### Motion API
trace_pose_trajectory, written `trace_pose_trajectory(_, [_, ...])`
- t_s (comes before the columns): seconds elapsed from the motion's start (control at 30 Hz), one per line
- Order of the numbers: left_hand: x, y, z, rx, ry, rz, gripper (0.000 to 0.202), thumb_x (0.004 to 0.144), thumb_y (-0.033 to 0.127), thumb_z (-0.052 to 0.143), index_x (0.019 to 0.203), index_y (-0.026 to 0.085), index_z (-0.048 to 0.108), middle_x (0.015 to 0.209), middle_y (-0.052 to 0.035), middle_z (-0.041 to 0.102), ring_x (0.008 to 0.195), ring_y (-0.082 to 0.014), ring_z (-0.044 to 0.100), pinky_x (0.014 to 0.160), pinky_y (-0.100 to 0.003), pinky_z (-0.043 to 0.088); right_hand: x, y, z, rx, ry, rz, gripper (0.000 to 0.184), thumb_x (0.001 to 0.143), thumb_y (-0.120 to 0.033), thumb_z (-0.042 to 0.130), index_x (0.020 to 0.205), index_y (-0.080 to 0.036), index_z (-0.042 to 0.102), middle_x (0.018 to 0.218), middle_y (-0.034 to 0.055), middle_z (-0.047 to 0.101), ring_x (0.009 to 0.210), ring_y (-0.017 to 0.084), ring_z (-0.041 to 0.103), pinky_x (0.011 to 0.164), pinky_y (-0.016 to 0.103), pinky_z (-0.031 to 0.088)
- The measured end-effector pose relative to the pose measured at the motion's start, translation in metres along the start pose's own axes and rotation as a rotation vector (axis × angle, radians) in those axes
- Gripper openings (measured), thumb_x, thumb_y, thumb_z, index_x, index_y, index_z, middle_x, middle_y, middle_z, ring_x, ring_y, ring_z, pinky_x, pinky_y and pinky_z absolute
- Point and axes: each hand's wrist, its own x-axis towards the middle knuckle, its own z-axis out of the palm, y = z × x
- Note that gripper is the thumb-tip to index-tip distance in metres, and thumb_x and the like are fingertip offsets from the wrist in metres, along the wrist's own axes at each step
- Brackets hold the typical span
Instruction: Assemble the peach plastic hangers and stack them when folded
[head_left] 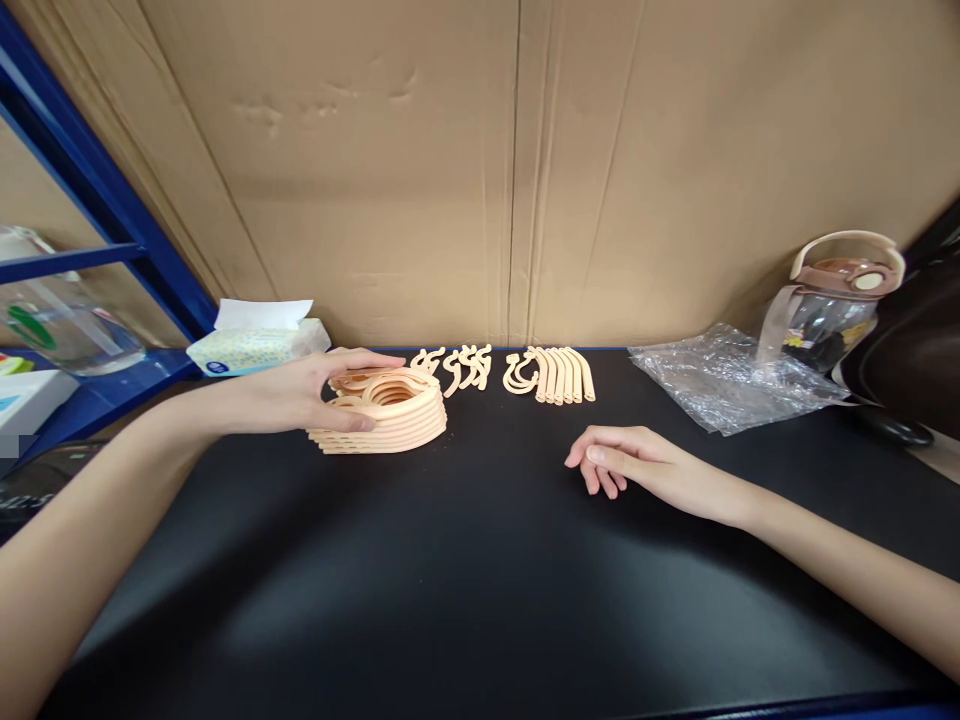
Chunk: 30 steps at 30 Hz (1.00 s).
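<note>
- Black tabletop (420, 600) fills the near ground, bare in front of both hands;
- right hand (634, 458), a little above or resting on the tabletop, I cannot tell which; nothing visible in its grasp; fingers loosely bent, thumb lying close along the index finger, so the gap is narrow;
- its forearm comes in from the right edge, slanting up and inward; the back of the hand is turned mostly upward, the fingertips pointing left;
- left hand (307, 390), spread around the stack of peach pieces (390, 432) and gripping it; thumb against the near side, fingers reaching over the far side;
- its forearm rises from the lower left corner, the wrist bending so that the hand points right;
- the stack, of flat rounded frames laid one upon another, stands left of centre on the tabletop;
- beyond the stack, small hooked pieces (471, 370) lie in a loose cluster; to their right, C-shaped pieces (517, 380) and a neat row of curved pieces (564, 376);
- farther out, a tissue box (259, 347) at left, a clear plastic bag (727, 385) and a bottle (832, 315) at right; behind everything, cardboard (390, 170)
</note>
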Motion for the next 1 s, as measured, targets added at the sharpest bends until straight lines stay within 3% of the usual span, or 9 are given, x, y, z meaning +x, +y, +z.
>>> trace_pose_trajectory(0.2, [-0.0027,0.0044,0.0,-0.061,-0.043,-0.029,0.084,0.074,0.054,0.065,0.145,0.029,0.031,0.135,-0.0039,0.055,0.113,-0.023,0.058,0.089,-0.025,0.048,0.0001,0.0001,0.0003,-0.003,-0.002,-0.002,0.036,0.097,-0.048,0.045,0.101,-0.017,0.063,0.078,0.0017,0.061,0.067,0.012,0.054,0.061,0.026,0.042])
trace_pose_trajectory(1.0, [-0.0022,0.0074,-0.0016,-0.053,-0.062,-0.025,0.083,0.074,0.052,0.062,0.146,0.026,0.03,0.135,-0.0049,0.056,0.114,-0.0239,0.059,0.087,-0.025,0.049,0.0001,-0.0004,-0.0001,-0.005,-0.006,0.005,0.036,0.095,-0.049,0.047,0.101,-0.017,0.063,0.078,0.002,0.061,0.067,0.012,0.054,0.061,0.026,0.043])
